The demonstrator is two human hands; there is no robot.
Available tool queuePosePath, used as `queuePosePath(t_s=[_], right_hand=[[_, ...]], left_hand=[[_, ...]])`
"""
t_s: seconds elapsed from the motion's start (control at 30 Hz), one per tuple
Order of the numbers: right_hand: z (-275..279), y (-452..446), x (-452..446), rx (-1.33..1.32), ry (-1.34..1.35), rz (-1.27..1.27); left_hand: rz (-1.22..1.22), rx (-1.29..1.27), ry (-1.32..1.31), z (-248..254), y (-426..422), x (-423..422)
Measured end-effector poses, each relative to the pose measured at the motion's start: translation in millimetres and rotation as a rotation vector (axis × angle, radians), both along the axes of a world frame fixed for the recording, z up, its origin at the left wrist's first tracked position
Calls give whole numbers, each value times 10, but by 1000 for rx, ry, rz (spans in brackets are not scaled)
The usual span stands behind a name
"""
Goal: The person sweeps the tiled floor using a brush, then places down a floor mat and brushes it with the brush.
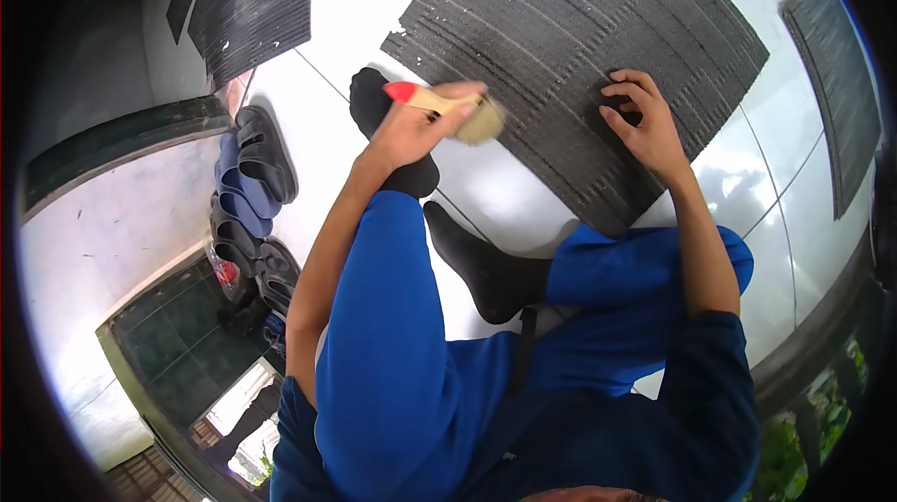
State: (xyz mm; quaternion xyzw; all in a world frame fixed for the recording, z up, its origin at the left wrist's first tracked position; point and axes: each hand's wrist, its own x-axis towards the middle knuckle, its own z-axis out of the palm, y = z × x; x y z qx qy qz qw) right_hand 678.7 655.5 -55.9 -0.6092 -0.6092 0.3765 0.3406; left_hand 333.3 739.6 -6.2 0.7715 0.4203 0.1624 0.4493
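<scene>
My left hand [420, 128] is closed round the wooden handle of a brush [483, 121] with pale bristles and a red handle tip. The bristles, slightly blurred, point right, beside the left edge of a dark grey ribbed mat [561, 44]. Under that hand is my foot in a black sock [369, 100]. My right hand [645, 119] is over the mat's right part with its fingers bent and apart, holding nothing. Whether its fingertips touch the mat cannot be made out. Small white bits lie on the mat.
Several sandals [264, 155] stand in a row along the left wall, with a bottle with a red label [224, 270] near them. Another ribbed mat [257, 16] is at the upper left, and a further one [832, 82] at the right edge. White tiles [486, 184] surround my feet.
</scene>
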Motion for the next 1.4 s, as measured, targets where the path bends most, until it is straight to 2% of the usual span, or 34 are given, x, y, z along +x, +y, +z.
queuePosePath(t_s=[0.03,0.07,0.17,0.2,0.23,0.27,0.3,0.37,0.43,0.47,0.53,0.57,0.63,0.7,0.8,0.87,0.93,1.03,1.07,1.1,1.13,1.17,1.23,1.3,1.33,1.4], right_hand=[[1,-1,-3,-3,-3,-3],[2,4,4,-8,-8,-2],[-22,2,12,-21,1,10],[-44,11,2,-10,12,1],[-68,13,3,1,19,-7],[-81,4,12,10,21,-9],[-71,-2,17,11,17,-12],[-41,4,2,12,8,-1],[-43,-2,4,6,1,3],[-47,6,4,7,4,0],[-33,8,-1,-9,-2,1],[-24,7,-5,-15,-3,-6],[-36,12,2,0,8,-5],[-35,3,-3,14,13,-4],[-20,-23,-6,27,10,8],[-25,-14,7,41,7,13],[-29,-11,8,21,4,8],[-12,0,6,8,0,5],[-18,-3,10,9,1,5],[-25,-6,8,7,3,4],[-23,-10,7,7,4,6],[-15,-13,8,6,2,7],[-20,-15,12,17,9,13],[-33,-24,15,45,22,20],[-31,-28,26,49,27,19],[-22,-30,20,57,39,26]], left_hand=[[-80,-189,60,93,-26,67],[-120,-72,141,-30,8,8],[294,-54,-75,-185,181,-76],[315,215,-2,-247,296,-159],[392,263,-12,-279,418,-216],[528,148,-111,-320,454,-280],[528,306,-27,-261,547,-337],[613,625,-44,-268,747,-421],[577,537,-129,-111,801,-396],[527,335,-207,-35,744,-305],[229,96,-127,-1,517,-117],[22,-121,-161,20,392,-4],[-134,-409,-136,9,164,225],[-72,-496,-93,-15,129,240],[165,-312,-132,-215,496,-87],[369,85,-139,-322,798,-365],[451,620,54,-266,1047,-568],[575,248,4,-218,930,-555],[274,169,-140,-208,792,-493],[210,81,-195,-384,604,-406],[66,-168,-98,61,371,-86],[12,-298,-165,100,226,75],[64,-120,-152,-128,259,-6],[304,26,-163,-389,534,-289],[366,196,-153,-418,664,-395],[451,566,155,-281,904,-593]])
